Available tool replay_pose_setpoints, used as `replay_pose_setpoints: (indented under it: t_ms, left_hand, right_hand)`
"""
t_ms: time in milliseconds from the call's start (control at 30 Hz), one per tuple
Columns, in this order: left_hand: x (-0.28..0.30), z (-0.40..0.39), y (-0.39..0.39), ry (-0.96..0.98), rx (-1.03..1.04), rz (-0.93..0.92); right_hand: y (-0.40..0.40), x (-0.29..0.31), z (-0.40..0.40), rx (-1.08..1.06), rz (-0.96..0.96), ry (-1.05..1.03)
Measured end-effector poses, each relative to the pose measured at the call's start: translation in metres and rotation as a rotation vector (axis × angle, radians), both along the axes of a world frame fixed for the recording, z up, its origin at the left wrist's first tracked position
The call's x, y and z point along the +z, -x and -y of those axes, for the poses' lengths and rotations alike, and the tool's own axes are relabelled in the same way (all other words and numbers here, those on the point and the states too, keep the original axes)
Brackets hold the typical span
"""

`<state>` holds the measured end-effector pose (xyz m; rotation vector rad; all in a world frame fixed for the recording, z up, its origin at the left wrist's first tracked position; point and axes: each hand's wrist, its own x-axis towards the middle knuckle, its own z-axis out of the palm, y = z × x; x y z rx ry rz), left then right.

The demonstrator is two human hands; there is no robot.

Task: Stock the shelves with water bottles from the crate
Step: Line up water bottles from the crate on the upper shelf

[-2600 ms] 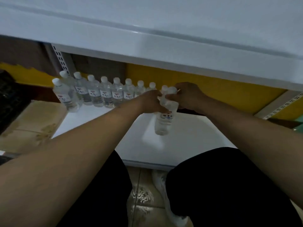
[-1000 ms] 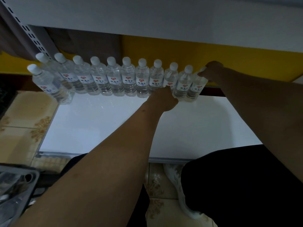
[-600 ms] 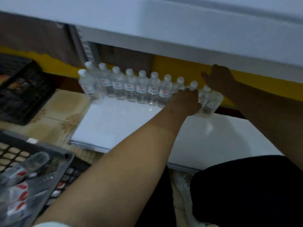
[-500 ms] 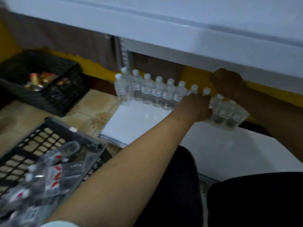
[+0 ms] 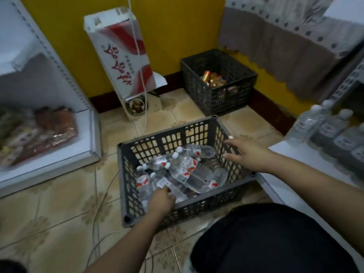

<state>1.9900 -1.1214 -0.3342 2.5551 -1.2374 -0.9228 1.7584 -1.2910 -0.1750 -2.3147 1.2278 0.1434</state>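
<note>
Restocking is at the pick-up step: over the crate (image 5: 178,210) at frame centre, the left hand (image 5: 162,199) curls onto a bottle (image 5: 171,187) though its grip is unclear, the right hand (image 5: 246,154) hovers spread and empty, and each must next close on a bottle.

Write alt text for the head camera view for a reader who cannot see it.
A person reaches both hands into a grey crate of water bottles on a tiled floor: the left hand touches a bottle, the right hand hovers open. More bottles stand on a white shelf at right.

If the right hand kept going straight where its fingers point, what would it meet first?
Probably the bottle lying nearest the crate's far wall: the open right hand points left across the crate's right rim. Depth is unclear, so it might pass above.
</note>
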Motion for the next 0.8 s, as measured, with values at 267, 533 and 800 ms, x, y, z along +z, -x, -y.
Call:
replay_pose_setpoints:
  t_ms: [267,533,800]
  left_hand:
    - [-0.036,0.036,-0.041,-0.175,0.5,-0.576]
    - [-0.123,0.082,-0.082,-0.091,0.954,-0.741]
    - [-0.139,0.099,-0.062,-0.144,1.001,-0.862]
  right_hand:
    - [-0.07,-0.111,0.003,0.097,-0.03,-0.205]
    - [-0.114,-0.203,0.003,0.167,-0.108,-0.465]
    - [-0.11,-0.231,-0.002,0.157,-0.161,-0.411]
